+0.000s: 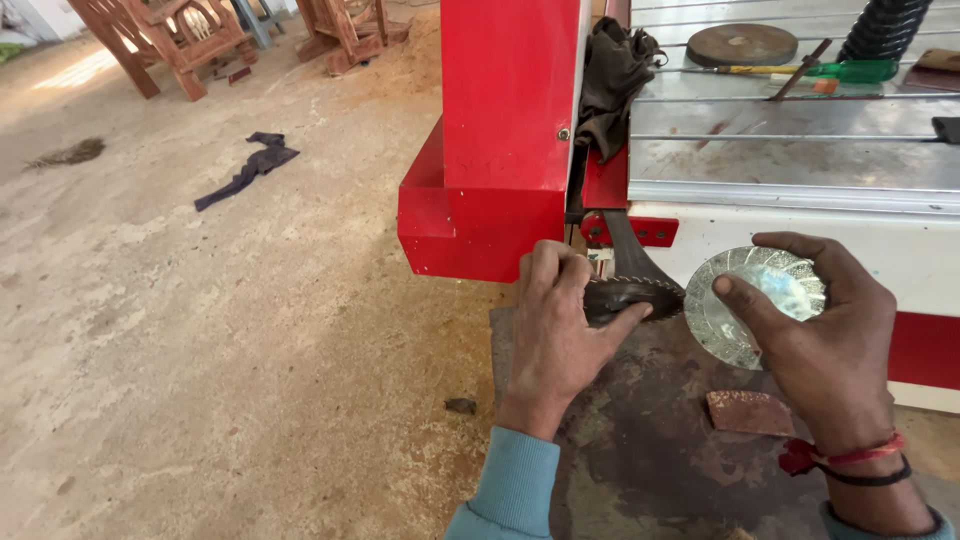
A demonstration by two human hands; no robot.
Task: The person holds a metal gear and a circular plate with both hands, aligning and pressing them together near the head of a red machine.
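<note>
My left hand (555, 325) grips toothed saw blade (632, 294); right hand (820, 335) pinches shiny disc (765, 300). Risk: teeth cut thumb if blade slips.

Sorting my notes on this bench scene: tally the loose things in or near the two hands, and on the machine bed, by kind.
Toothed dark blade, in the left hand: 1
Shiny round disc, in the right hand: 1
Reddish-brown sandpaper piece: 1
Dark round disc on the machine bed: 1
Green-handled screwdriver: 1
Dark rag: 1
Total: 6
</note>
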